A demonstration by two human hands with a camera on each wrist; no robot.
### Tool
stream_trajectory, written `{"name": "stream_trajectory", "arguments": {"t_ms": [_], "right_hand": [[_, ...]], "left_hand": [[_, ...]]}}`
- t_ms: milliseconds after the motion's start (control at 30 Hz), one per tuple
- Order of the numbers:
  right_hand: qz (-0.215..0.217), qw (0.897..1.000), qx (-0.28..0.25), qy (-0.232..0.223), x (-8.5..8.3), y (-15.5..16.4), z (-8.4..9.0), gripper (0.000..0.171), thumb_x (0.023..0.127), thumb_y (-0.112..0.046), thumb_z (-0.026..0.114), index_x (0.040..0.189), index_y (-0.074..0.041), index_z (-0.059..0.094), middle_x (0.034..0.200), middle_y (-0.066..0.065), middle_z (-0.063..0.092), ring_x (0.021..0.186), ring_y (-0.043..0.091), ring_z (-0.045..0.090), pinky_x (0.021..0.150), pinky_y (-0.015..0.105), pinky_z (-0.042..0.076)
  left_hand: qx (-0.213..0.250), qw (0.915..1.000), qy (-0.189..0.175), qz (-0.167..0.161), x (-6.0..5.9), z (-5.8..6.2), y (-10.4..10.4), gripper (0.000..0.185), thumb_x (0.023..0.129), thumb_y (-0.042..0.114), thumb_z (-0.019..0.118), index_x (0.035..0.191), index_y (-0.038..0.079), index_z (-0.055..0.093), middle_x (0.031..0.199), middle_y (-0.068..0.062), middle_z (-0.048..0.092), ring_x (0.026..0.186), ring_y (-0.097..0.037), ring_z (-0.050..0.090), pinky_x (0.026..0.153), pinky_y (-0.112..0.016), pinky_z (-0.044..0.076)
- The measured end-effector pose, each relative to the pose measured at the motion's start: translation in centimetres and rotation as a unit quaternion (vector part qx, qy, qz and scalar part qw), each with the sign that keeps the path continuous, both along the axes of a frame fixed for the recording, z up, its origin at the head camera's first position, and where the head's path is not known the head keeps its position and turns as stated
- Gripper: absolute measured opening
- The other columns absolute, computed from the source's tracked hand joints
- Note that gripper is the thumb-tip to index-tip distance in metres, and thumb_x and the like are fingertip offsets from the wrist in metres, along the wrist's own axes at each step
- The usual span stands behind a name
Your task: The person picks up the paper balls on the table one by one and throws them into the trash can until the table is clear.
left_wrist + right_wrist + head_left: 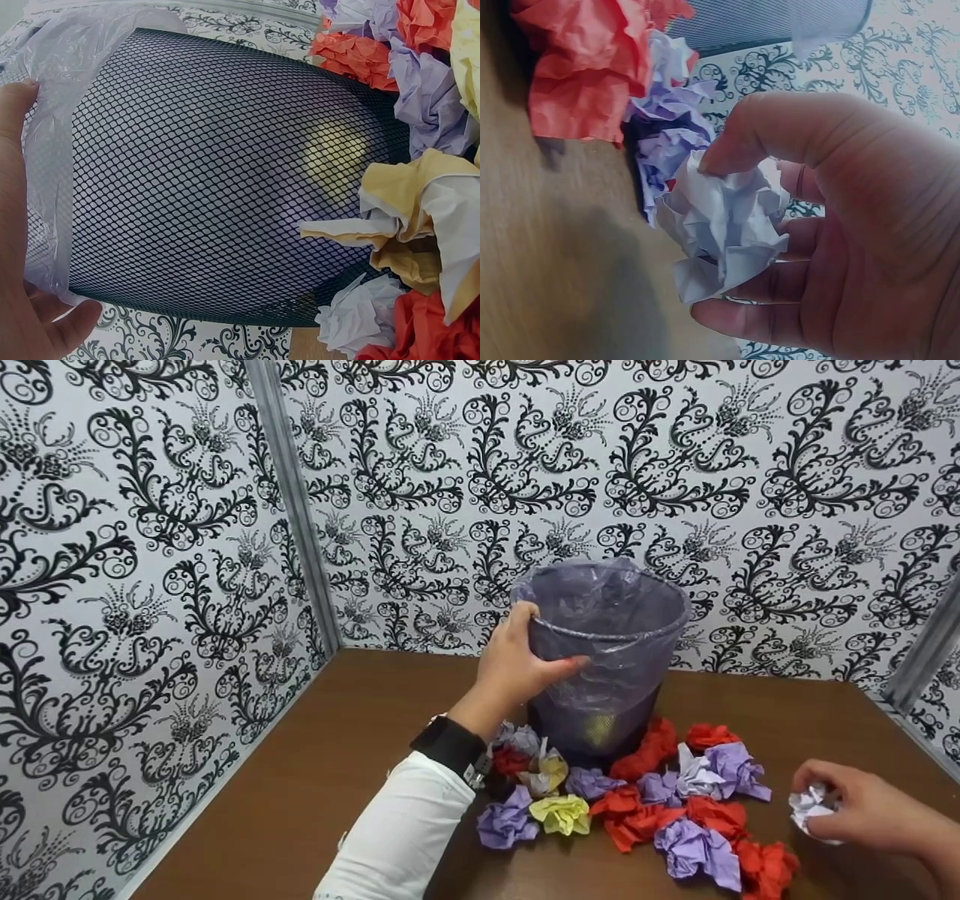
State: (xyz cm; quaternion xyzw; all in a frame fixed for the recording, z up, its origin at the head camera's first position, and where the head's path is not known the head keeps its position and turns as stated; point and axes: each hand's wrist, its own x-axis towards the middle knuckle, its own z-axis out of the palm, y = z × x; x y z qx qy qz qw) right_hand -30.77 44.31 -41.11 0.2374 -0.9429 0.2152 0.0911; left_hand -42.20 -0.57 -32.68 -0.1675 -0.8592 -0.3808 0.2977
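My left hand [521,656] grips the rim of a dark mesh wastebasket [202,172], thumb along its front side and fingers at the left edge. A thin purple-tinted plastic liner [607,679] is folded over the rim and hangs down the outside. Through the mesh, a yellow patch [335,154] shows low in the basket. Off to the right, my right hand [874,806] holds a crumpled white paper ball [724,225] between thumb and fingers, close over the brown table [300,780].
Around the basket's foot lie several crumpled papers: a yellow one [562,814], purple ones [697,851], red ones [765,868] and a yellow-and-white one [420,217]. Patterned black-and-white walls [540,472] enclose the table at the back and sides.
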Motion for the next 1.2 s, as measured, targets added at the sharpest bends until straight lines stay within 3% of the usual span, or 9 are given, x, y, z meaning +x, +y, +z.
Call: {"name": "stream_trajectory", "arguments": {"t_ms": [233, 433, 700, 933, 1200], "right_hand": [[-0.006, 1.0, -0.021, -0.019, 0.4, 0.4, 1.0, 0.041, 0.065, -0.011, 0.081, 0.097, -0.019, 0.057, 0.082, -0.002, 0.057, 0.068, 0.002, 0.051, 0.052, 0.024, 0.046], [-0.033, 0.998, -0.047, 0.033, 0.9, 0.3, 2.1, 0.044, 0.064, -0.009, 0.084, 0.099, -0.021, 0.059, 0.084, -0.004, 0.06, 0.07, 0.003, 0.054, 0.056, 0.024, 0.046], [-0.031, 0.991, -0.104, 0.073, 1.7, -0.6, 4.1, 0.045, 0.067, -0.002, 0.083, 0.104, -0.016, 0.061, 0.081, -0.002, 0.062, 0.067, 0.01, 0.056, 0.054, 0.025, 0.049], [-0.046, 0.986, -0.132, 0.087, 2.1, -1.1, 5.2, 0.046, 0.069, 0.002, 0.081, 0.108, -0.011, 0.06, 0.085, 0.003, 0.06, 0.066, 0.012, 0.058, 0.051, 0.027, 0.051], [-0.046, 0.978, -0.171, 0.111, 2.3, -1.5, 5.9, 0.05, 0.068, 0.006, 0.081, 0.112, -0.004, 0.059, 0.087, -0.006, 0.063, 0.068, 0.009, 0.062, 0.053, 0.024, 0.053]], "left_hand": [[0.003, 1.0, -0.005, 0.0, 0.0, 0.0, 0.2, 0.09, 0.045, 0.09, 0.065, 0.11, 0.032, 0.044, 0.101, 0.013, 0.055, 0.089, -0.008, 0.054, 0.072, -0.031, 0.049], [0.007, 1.0, -0.003, -0.006, -0.1, 0.1, 0.3, 0.089, 0.045, 0.09, 0.065, 0.11, 0.033, 0.045, 0.102, 0.014, 0.054, 0.09, -0.007, 0.054, 0.073, -0.03, 0.049], [0.008, 0.9999, -0.012, -0.002, 0.1, 0.1, 0.0, 0.089, 0.044, 0.09, 0.065, 0.109, 0.034, 0.044, 0.102, 0.014, 0.054, 0.09, -0.007, 0.054, 0.073, -0.031, 0.05], [0.008, 0.9999, -0.008, 0.007, 0.1, 0.1, 0.2, 0.089, 0.044, 0.09, 0.065, 0.11, 0.034, 0.044, 0.099, 0.014, 0.054, 0.089, -0.008, 0.054, 0.073, -0.031, 0.049], [0.007, 0.9999, -0.015, 0.004, 0.0, 0.0, 0.2, 0.09, 0.044, 0.09, 0.065, 0.111, 0.034, 0.044, 0.101, 0.013, 0.054, 0.091, -0.008, 0.054, 0.073, -0.033, 0.049]]}}
